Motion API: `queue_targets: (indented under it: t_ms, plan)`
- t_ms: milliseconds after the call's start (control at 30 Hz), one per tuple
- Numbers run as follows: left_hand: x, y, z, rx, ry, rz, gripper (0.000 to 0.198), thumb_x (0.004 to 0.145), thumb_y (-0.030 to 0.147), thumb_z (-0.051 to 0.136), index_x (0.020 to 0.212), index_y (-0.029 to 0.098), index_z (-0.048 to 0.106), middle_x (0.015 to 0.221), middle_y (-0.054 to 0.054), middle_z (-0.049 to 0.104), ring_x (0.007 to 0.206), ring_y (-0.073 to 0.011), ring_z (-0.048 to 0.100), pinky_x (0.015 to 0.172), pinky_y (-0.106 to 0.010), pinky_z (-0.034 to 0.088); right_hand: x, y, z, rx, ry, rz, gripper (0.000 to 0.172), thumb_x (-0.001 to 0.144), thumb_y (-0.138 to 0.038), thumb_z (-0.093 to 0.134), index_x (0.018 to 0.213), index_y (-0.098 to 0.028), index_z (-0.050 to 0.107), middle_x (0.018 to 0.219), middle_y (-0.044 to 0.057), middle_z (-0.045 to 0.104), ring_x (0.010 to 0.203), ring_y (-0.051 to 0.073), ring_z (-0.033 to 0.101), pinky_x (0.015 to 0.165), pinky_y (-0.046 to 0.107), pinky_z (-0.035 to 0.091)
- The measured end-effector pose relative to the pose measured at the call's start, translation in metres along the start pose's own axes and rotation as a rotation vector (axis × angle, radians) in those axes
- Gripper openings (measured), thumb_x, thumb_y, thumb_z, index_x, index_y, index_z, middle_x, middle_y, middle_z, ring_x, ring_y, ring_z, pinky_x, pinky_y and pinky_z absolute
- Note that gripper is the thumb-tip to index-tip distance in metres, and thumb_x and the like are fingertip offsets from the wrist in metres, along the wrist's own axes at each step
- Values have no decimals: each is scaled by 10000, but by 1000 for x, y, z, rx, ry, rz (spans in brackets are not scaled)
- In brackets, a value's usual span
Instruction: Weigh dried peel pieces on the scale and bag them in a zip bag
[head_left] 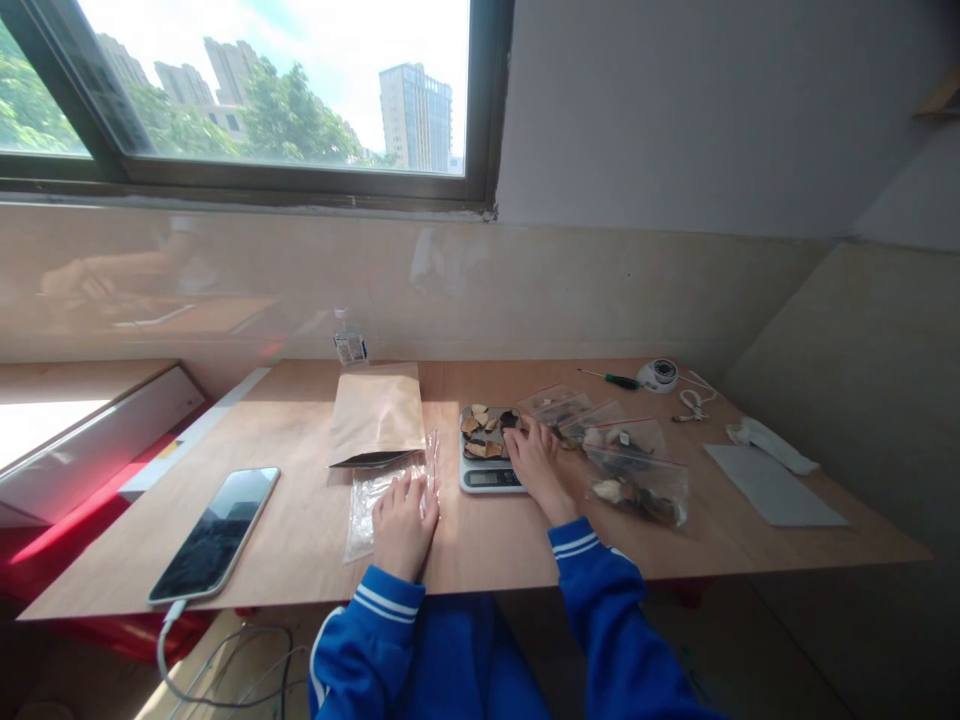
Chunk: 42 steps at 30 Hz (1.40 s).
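window (300, 188): dark-framed, trees (289, 115) and towers (416, 115) outside | light: daylight from left, right side dim | wall (675, 120): grey above, glossy beige tiles (562, 290) below | table (300, 430): wooden, along tiles | side table (112, 374): far left, sunlit patch | red cloth (34, 560): lower left | floor (795, 650): shadowed

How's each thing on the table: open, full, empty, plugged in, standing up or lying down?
Phone: plugged into a cable, screen dark
Paper bag: lying flat, mouth slightly open
Scale: loaded with dried pieces; reading unclear
Flat bags under the left hand: seemingly empty
Clear bags on the right: filled
Bottle: upright
Screwdriver: lying down
White sheet: lying flat
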<state>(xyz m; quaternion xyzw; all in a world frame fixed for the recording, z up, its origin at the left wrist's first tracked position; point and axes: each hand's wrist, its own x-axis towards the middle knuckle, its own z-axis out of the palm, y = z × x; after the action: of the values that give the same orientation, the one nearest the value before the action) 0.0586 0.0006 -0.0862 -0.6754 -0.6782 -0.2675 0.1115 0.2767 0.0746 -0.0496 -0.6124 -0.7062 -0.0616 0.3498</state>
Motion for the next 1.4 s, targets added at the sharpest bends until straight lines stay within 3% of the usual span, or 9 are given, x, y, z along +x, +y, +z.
queue_targets:
  t_ms: [133, 333, 500, 733, 967, 1033, 1133, 1267, 1400]
  plan:
    - [0, 0, 1, 20, -9, 5, 293, 854, 329, 466, 1077, 201, 606, 1194, -98, 599, 1090, -278, 530, 871, -398, 367, -4, 3, -5, 33, 70, 48, 340, 944, -335, 338, 1131, -253, 611, 1197, 122, 499, 1073, 282, 453, 919, 482, 344]
    - [0, 0, 1, 37, 5, 9, 288, 852, 325, 469, 1067, 195, 610, 1197, -91, 600, 1076, -266, 540, 861, -380, 369, -8, 21, -10, 123, 102, 74, 306, 927, -283, 351, 1064, -198, 612, 1108, 119, 530, 1064, 252, 472, 936, 440, 350]
    - [2, 2, -4, 58, -2, -12, 232, 859, 311, 462, 964, 196, 634, 1130, -73, 633, 1021, -250, 566, 832, -359, 373, -20, 36, -3, 184, 96, 61, 275, 890, -234, 376, 1060, -183, 586, 1029, 105, 575, 1017, 238, 501, 921, 433, 375]
    - [5, 5, -13, 22, -73, -78, 171, 835, 278, 483, 858, 191, 629, 1061, -71, 653, 948, -230, 589, 800, -341, 381, -29, 35, -1, 258, 28, 74, 283, 874, -233, 392, 1066, -160, 587, 1014, 121, 593, 1002, 245, 513, 909, 430, 410]
    - [6, 5, -15, -18, -107, -112, 197, 845, 282, 462, 905, 181, 620, 989, -72, 654, 921, -222, 591, 794, -333, 388, 0, 23, -8, 235, 22, 18, 333, 895, -234, 359, 1097, -144, 607, 1071, 138, 588, 1047, 243, 515, 947, 422, 401]
    - [6, 4, -14, -32, -113, -119, 218, 856, 272, 440, 935, 176, 619, 977, -75, 654, 916, -218, 592, 792, -331, 391, 20, 11, -7, 289, -44, -46, 359, 915, -245, 334, 1130, -143, 603, 1133, 133, 588, 1092, 219, 516, 980, 384, 390]
    - [6, 1, -12, -47, -116, -125, 243, 863, 260, 423, 985, 168, 611, 989, -81, 652, 924, -221, 591, 802, -338, 395, 48, -11, 4, 317, -252, -129, 392, 946, -274, 299, 1204, -178, 578, 1271, 108, 554, 1198, 190, 477, 1031, 361, 349]
    - [5, 0, -13, -81, -114, -123, 248, 866, 262, 409, 983, 169, 607, 980, -82, 650, 930, -223, 592, 810, -346, 404, 61, -27, 19, 151, -567, -190, 402, 971, -280, 266, 1261, -221, 539, 1381, 95, 474, 1307, 214, 379, 1088, 490, 212]
    - [5, 0, -12, -137, -113, -132, 227, 857, 261, 403, 933, 184, 604, 925, -68, 649, 896, -228, 597, 803, -366, 417, 50, -25, 12, 61, -555, -215, 401, 979, -265, 261, 1112, -226, 637, 1326, 95, 532, 1255, 227, 442, 1075, 517, 189]
